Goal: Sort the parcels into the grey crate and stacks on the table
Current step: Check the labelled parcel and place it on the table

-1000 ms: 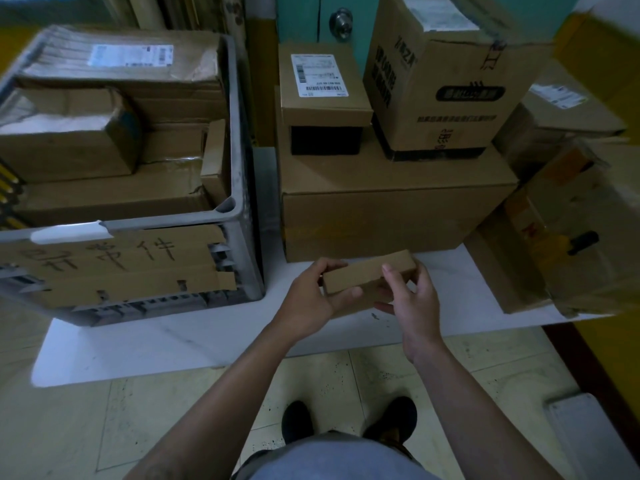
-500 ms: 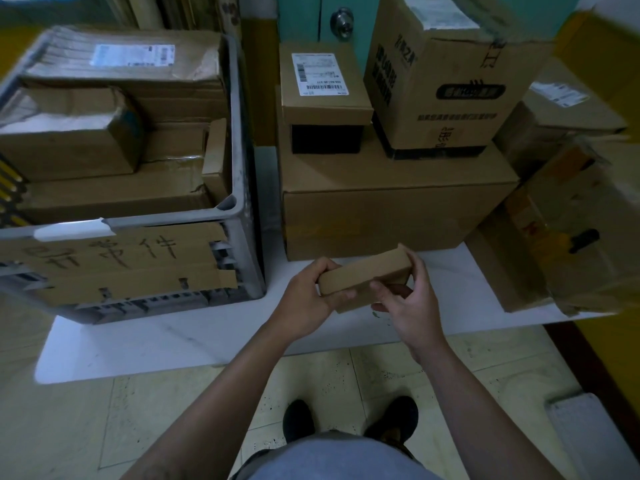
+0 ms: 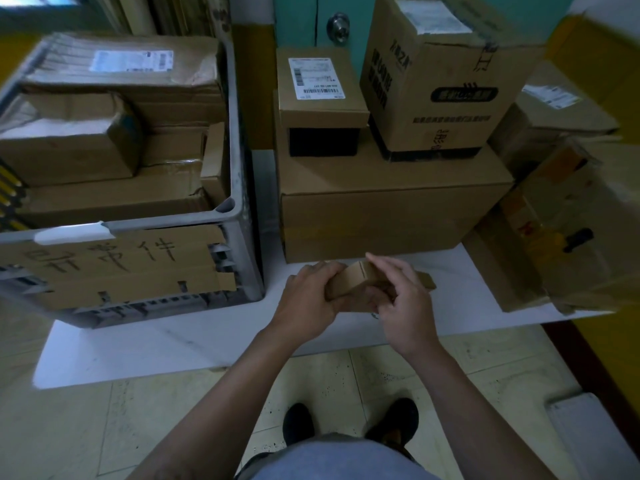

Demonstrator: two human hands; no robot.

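Observation:
A small flat brown parcel (image 3: 356, 280) is held just above the white table (image 3: 166, 341), in front of the big carton. My left hand (image 3: 308, 303) grips its left end with curled fingers. My right hand (image 3: 401, 303) holds its right end, fingers over the top and thumb underneath. The grey crate (image 3: 242, 188) stands at the left, filled with several brown parcels, a cardboard sign taped to its front. A stack sits behind the hands: a big carton (image 3: 381, 209) with a labelled small box (image 3: 318, 88) and a tall printed box (image 3: 436, 71) on top.
More cartons crowd the right side, one leaning open box (image 3: 561, 230) near the table's right edge. A teal door with a knob (image 3: 337, 26) is behind the stack. Tiled floor and my shoes (image 3: 349, 424) lie below the table's front edge.
Both hands have turned the small parcel between them, tilting its right end up and rolling it. It stays in the same spot in front of the big carton.

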